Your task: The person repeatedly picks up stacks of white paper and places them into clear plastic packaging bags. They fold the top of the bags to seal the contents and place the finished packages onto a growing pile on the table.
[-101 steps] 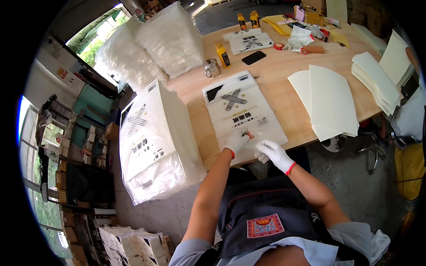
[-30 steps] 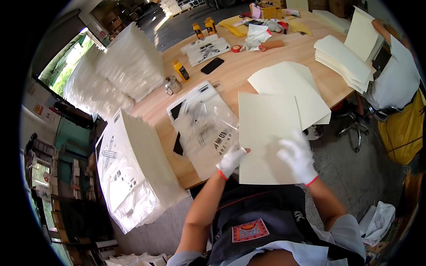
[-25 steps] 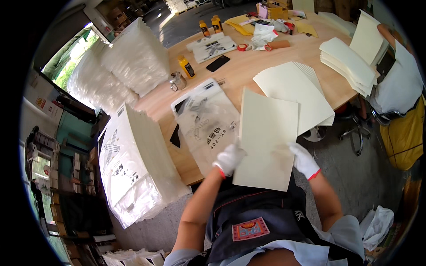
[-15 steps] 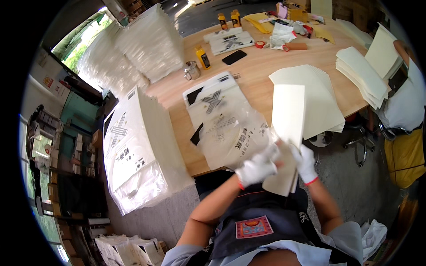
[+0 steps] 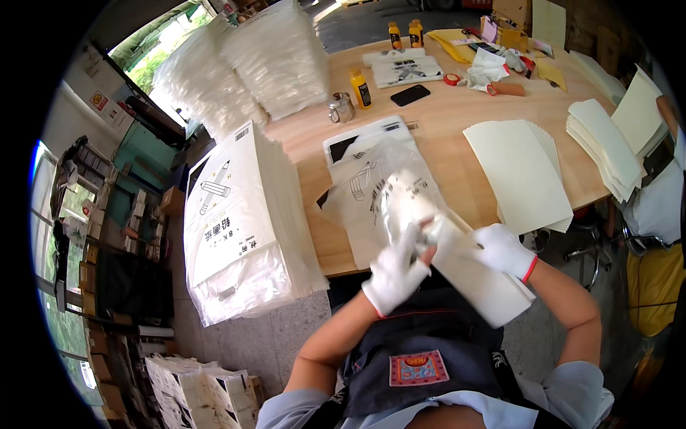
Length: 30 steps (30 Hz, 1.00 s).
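In a white glove with a red cuff, my left hand [image 5: 396, 275] pinches the mouth of a clear printed plastic bag [image 5: 363, 187], bare fingertips showing. My right hand [image 5: 502, 250], gloved alike, grips a curved bundle of cream paper sheets [image 5: 475, 282]. The bundle's far end is inside the bag; its near end juts over the table edge toward my apron. Motion smears the bag where the paper enters. Under it lie other printed plastic bags [image 5: 379, 129]. A fanned stack of cream paper [image 5: 518, 171] rests beyond my right hand.
A tall pile of filled printed bags [image 5: 236, 207] stands at left, with big wrapped stacks [image 5: 275, 61] behind. A metal mug [image 5: 341, 108], an orange bottle [image 5: 360, 89] and a black phone [image 5: 411, 95] stand or lie farther back. Another person's arm [image 5: 668, 118] is at right, near more paper [image 5: 604, 146].
The paper bundle has tilted, its far end swinging left into the bag, its near end right. My right hand has moved right with it; my left hand stays at the bag. The whole view has shifted.
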Available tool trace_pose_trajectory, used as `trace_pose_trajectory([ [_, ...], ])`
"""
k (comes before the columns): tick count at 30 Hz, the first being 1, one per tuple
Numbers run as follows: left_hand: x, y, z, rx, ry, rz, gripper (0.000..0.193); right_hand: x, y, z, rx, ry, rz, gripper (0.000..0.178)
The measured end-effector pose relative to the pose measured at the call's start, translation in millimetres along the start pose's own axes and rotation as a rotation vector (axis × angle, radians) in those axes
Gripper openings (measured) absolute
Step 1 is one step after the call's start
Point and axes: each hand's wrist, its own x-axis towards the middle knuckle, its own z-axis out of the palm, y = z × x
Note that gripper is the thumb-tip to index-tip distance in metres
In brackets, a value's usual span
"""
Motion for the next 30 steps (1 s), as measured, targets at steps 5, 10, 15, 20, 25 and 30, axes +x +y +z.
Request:
trace_pose_trajectory([
  [5,-42.6,-62.3,39.8,0.125,0.028,0.774,0.023,10.4,31.3,27.7,1.081,-0.033,0.425,0.034],
  [10,21.0,-16.1,28.0,0.182,0.131,0.540,0.028,42.8,26.3,63.4,-0.061,0.289,-0.224,0.022],
  [15,28.7,-5.1,78.2,0.297,0.094,0.638,0.032,50.1,-4.3,87.5,0.736,0.582,0.025,0.038],
  [20,22.4,-60.3,41.1,0.307,0.172,0.300,0.017,1.6,-28.3,87.3,-0.087,0.095,0.071,0.031],
  [25,-11.1,-99.8,60.5,0.297,-0.008,0.398,0.024,-2.7,-1.7,102.6,-0.384,0.552,0.064,0.037],
  [30,-35.4,-139.3,67.9,0.638,0.238,0.292,0.032,13.3,54.2,108.9,-0.362,0.266,0.464,0.035],
])
